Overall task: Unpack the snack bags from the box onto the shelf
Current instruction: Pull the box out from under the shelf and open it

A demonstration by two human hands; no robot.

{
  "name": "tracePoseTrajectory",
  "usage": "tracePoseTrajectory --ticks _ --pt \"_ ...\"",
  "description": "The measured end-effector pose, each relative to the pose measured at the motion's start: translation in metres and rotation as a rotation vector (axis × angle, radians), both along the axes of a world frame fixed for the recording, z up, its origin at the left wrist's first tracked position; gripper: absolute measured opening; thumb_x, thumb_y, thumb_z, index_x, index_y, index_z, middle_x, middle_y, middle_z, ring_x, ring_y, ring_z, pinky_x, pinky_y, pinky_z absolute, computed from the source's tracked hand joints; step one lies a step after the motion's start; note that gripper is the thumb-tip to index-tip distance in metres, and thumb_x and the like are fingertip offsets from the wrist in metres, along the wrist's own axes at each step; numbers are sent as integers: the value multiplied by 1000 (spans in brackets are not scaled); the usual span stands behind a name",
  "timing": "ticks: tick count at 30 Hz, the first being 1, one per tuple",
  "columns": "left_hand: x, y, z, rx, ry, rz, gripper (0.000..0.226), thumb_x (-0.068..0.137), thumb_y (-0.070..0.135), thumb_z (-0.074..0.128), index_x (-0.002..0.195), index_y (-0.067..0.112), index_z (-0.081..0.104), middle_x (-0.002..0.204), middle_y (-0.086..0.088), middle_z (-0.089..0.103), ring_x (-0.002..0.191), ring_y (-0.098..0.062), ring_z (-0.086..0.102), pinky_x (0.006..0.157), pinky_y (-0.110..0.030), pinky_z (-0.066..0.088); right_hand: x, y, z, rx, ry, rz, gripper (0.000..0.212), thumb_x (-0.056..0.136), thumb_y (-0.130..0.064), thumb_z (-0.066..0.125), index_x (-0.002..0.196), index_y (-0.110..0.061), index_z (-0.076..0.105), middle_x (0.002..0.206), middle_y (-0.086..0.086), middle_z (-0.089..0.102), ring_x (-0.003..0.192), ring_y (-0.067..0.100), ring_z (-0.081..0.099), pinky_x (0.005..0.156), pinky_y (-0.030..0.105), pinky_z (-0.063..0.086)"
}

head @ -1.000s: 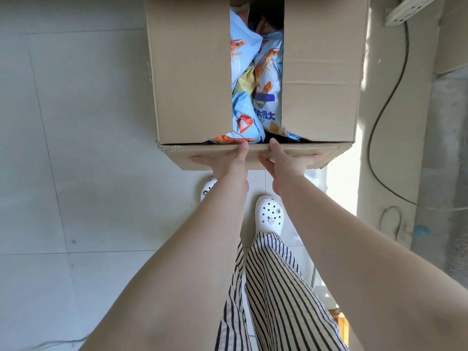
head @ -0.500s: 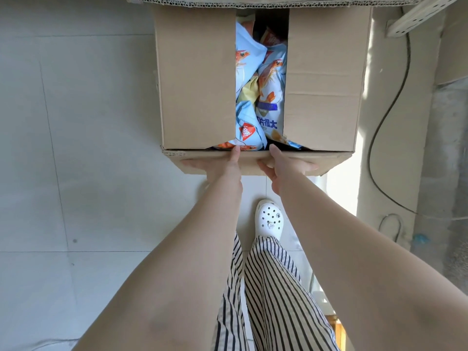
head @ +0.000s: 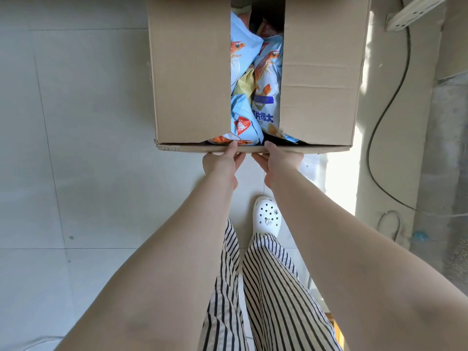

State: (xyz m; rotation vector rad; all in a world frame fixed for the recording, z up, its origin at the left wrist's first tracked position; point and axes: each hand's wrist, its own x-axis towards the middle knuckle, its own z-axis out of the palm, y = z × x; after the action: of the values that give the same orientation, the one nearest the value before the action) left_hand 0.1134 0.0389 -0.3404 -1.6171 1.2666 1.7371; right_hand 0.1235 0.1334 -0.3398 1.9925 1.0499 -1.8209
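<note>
Pale tiled floor [head: 76, 148] fills the frame's left. At upper centre a cardboard box [head: 192, 84] shows light-blue shrimp-chip snack bags [head: 267, 79] between its flaps. The left hand [head: 222, 164] and right hand [head: 279, 160] grip its near edge, thumbs on top, fingers curled beneath. A black cable [head: 379, 117] runs down the right.

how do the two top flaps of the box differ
The left flap is plain and smooth; the right flap has a crease running across it. The left flap lies in even shade, while the right flap catches sunlight along its outer edge. Both are brown cardboard, folded nearly shut, with a gap between them showing blue snack bags.
</note>
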Motion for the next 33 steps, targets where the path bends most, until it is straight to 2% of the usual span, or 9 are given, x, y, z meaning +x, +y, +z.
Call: tracePoseTrajectory --ticks 4,10,15,18,21,23,26,30,33 --pt "-2 1 2 5 8 -4 21 86 2 68 107 0 64 101 -12 71 51 -12 68 73 -27 58 4 3 -3 -6 51 27 44 89 -4 63 129 -17 51 104 7 74 61 22 74 50 26 57" --pt "20 2 4 -8 -25 0 26 86 1 67 112 -3 64 92 -11 72 53 -14 69 64 -22 59 27 3 -9 -10 53 6 44 88 -4 64 129 -11 51 107 9 73 60 22 74 46 25 55" --pt "52 -1 6 -44 -20 4 28 88 6 67 115 -1 63 105 -13 72 65 -14 72 57 -18 54 57 -5 -9 -83 6 26 44 91 -17 64 132 -24 50 111 -2 73 65 11 74 43 20 48" --pt "69 -5 6 -58 -33 -22 26 90 9 66 115 4 64 106 -8 73 70 -12 73 60 -18 52 76 -11 -5 -110 -20 57 45 91 -26 65 133 -27 49 114 -4 72 61 2 71 49 29 41" --pt "87 -8 3 -52 -22 -10 28 90 7 65 117 3 62 109 -10 71 72 -14 74 52 -15 51 92 -11 -3 -73 4 30 48 91 -19 67 131 -29 42 116 -3 71 65 8 73 57 24 43" --pt "96 -7 2 -44 -19 -16 27 90 7 65 117 3 63 110 -10 71 74 -15 74 60 -17 55 99 -10 0 -41 17 8 50 91 -13 66 130 -29 39 115 -4 71 66 12 74 61 25 41" --pt "105 -8 3 -22 -51 -5 29 90 8 65 119 5 61 110 -7 72 75 -14 74 89 -28 53 107 -11 0 -16 49 -29 53 90 -7 65 132 -25 39 119 -1 70 73 18 75 62 27 45" --pt "113 -11 5 -16 -61 -14 35 91 11 65 125 7 56 111 -6 72 78 -14 74 72 -22 54 116 -14 -1 8 29 -27 55 89 -6 67 134 -23 39 116 2 71 71 20 75 68 30 55" --pt "115 -16 6 -14 -102 -62 42 92 19 65 130 9 52 110 -4 72 79 -10 73 84 -26 50 119 -12 5 -22 -10 13 56 89 -19 72 134 -21 39 109 3 73 67 14 75 65 26 53"
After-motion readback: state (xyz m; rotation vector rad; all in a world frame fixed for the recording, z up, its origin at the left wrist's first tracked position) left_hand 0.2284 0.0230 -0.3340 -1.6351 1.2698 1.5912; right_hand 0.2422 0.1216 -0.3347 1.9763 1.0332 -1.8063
